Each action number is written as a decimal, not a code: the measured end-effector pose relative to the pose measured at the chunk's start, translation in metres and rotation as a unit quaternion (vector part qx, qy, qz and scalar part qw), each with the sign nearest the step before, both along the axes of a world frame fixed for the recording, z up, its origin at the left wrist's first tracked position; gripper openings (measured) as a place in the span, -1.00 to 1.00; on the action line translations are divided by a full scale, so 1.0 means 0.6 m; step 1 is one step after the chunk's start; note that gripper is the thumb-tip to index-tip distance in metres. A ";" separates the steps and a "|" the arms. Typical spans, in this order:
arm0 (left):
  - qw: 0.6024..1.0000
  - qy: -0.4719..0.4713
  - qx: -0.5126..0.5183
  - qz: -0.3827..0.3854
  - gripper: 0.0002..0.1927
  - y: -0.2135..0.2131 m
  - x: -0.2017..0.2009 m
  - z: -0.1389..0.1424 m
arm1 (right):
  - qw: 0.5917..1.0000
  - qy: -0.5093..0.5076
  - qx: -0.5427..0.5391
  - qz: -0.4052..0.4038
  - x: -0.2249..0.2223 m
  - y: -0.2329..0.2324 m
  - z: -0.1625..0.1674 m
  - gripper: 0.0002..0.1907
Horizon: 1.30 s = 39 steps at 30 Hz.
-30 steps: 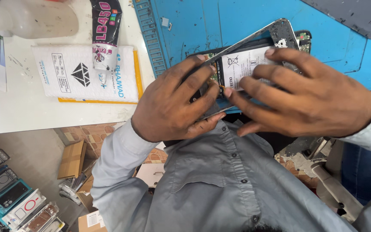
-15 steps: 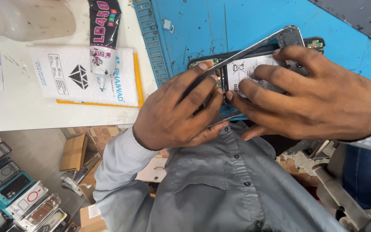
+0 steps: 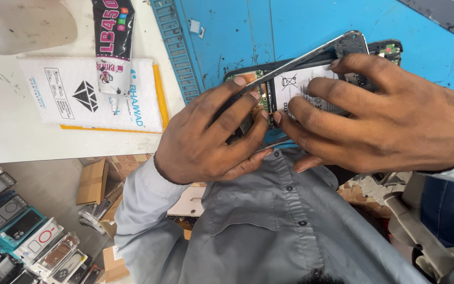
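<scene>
White padded envelope beside blue mat.
</scene>
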<state>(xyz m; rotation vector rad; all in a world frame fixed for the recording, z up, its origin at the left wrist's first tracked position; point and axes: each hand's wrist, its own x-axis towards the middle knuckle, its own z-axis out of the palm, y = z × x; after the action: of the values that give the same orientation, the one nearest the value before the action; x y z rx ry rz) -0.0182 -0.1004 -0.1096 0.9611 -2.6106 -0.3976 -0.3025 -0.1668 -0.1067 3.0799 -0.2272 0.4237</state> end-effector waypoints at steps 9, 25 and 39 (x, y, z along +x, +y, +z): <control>1.000 -0.006 -0.011 -0.001 -0.62 0.003 -0.003 -0.001 | 1.000 0.006 -0.002 0.001 0.000 0.002 -0.003 -0.23; 0.997 -0.041 -0.058 -0.023 -0.63 0.000 -0.003 0.005 | 1.000 0.004 0.000 0.002 -0.003 0.004 -0.008 -0.21; 0.998 0.009 -0.054 -0.022 -0.55 -0.002 0.002 -0.015 | 0.997 0.029 -0.057 0.038 -0.010 -0.001 -0.016 -0.16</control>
<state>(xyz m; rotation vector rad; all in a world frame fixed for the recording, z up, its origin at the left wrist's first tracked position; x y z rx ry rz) -0.0172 -0.1017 -0.1187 0.8619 -2.6109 -0.2721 -0.3085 -0.1674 -0.1163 2.9899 -0.0816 0.3351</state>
